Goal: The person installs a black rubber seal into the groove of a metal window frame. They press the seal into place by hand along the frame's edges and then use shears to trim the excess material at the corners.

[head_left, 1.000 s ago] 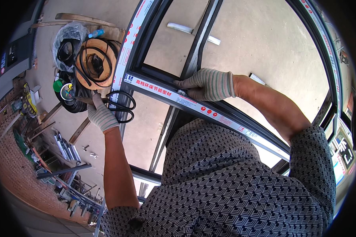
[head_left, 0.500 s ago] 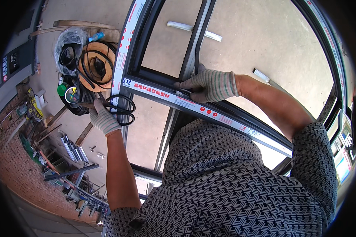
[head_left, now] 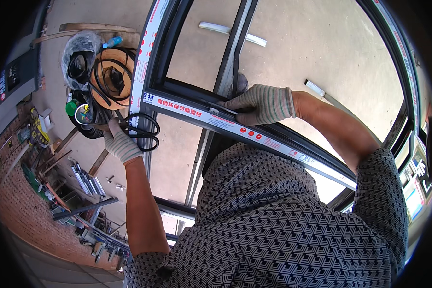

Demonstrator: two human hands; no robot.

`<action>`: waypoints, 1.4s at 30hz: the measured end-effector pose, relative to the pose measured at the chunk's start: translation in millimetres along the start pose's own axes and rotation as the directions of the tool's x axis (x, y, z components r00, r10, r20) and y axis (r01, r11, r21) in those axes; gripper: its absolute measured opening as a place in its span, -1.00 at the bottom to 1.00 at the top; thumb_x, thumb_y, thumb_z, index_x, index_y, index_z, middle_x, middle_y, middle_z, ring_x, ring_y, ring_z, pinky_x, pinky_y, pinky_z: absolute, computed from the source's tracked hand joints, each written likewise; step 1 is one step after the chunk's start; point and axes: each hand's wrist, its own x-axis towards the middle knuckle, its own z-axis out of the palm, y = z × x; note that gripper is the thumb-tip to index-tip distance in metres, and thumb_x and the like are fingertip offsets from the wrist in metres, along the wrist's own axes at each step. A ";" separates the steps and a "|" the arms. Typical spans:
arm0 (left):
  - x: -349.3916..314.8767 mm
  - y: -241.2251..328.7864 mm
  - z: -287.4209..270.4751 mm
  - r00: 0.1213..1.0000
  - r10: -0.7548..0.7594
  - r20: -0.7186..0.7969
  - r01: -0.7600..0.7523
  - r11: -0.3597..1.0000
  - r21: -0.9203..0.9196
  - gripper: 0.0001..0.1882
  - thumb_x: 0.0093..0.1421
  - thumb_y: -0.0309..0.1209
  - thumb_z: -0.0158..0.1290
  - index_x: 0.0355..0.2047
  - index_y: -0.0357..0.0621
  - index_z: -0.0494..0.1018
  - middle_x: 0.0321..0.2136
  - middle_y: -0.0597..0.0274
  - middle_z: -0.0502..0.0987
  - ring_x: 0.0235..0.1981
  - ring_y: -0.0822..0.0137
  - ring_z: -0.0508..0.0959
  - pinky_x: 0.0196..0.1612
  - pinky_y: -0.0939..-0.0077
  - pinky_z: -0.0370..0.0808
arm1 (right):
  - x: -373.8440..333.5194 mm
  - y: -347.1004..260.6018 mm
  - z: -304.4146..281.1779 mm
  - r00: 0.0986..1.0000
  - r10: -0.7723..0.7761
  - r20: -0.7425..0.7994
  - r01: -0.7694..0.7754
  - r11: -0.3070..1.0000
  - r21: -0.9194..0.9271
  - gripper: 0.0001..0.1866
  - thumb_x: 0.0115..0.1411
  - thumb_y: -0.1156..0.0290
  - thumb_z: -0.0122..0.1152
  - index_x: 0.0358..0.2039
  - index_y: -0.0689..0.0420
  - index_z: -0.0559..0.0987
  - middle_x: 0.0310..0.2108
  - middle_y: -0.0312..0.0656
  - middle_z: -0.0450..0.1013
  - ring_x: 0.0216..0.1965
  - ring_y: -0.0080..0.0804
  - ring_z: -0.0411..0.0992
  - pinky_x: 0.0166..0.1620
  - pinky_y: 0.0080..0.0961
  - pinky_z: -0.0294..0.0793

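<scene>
Floor (head_left: 312,43) brightly lit; edges bent, corners black.

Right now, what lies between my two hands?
In the head view, left to right: the scissors' black loop handles, floor seen through the frame, then its film-covered rail, with a small pale piece on it.

Black-handled scissors (head_left: 146,134) point leftward, handles overlapping the film-covered frame (head_left: 180,107).
</scene>
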 end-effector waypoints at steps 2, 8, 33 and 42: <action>-2.3 4.2 2.9 1.000 0.008 -0.010 -0.008 1.000 0.017 -0.51 0.38 -0.11 0.18 -0.09 -0.44 0.60 -0.35 0.16 0.63 -0.40 0.38 0.55 -0.34 0.50 0.48 | -1.5 10.0 2.0 1.000 -0.008 0.008 0.008 1.000 0.027 -0.41 0.33 0.34 0.28 0.38 -0.09 0.49 -0.15 -0.02 0.61 -0.11 -0.26 0.57 0.04 -0.36 0.54; -0.3 3.2 1.6 1.000 -0.021 -0.023 0.022 1.000 0.018 -0.51 0.36 -0.11 0.19 -0.09 -0.44 0.61 -0.34 0.14 0.64 -0.40 0.36 0.57 -0.33 0.48 0.52 | -6.8 -17.2 -5.6 0.995 0.087 0.042 -0.082 0.990 -0.112 -0.43 0.35 0.33 0.23 0.38 -0.10 0.50 -0.17 -0.02 0.59 -0.11 -0.23 0.57 0.03 -0.34 0.55; 2.7 -0.1 -2.9 1.000 0.016 0.019 -0.016 0.999 0.031 -0.45 0.36 -0.10 0.21 0.04 -0.45 0.58 -0.27 0.13 0.65 -0.34 0.36 0.60 -0.26 0.46 0.58 | 11.0 -17.5 5.1 0.958 -0.074 -0.278 0.076 0.997 -0.006 -0.79 0.35 0.32 0.35 -0.12 0.17 0.71 -0.24 -0.16 0.67 -0.23 -0.33 0.60 -0.06 -0.40 0.60; 4.8 -6.5 -0.8 0.998 0.049 0.030 -0.048 0.998 -0.036 -0.51 0.39 -0.14 0.19 0.01 -0.43 0.60 -0.26 0.14 0.68 -0.32 0.37 0.61 -0.22 0.45 0.58 | 26.6 -17.9 -1.2 0.971 -0.127 -0.203 0.098 0.984 -0.147 -0.86 0.34 0.38 0.32 -0.22 0.18 0.70 -0.31 -0.13 0.64 -0.23 -0.27 0.60 -0.06 -0.35 0.59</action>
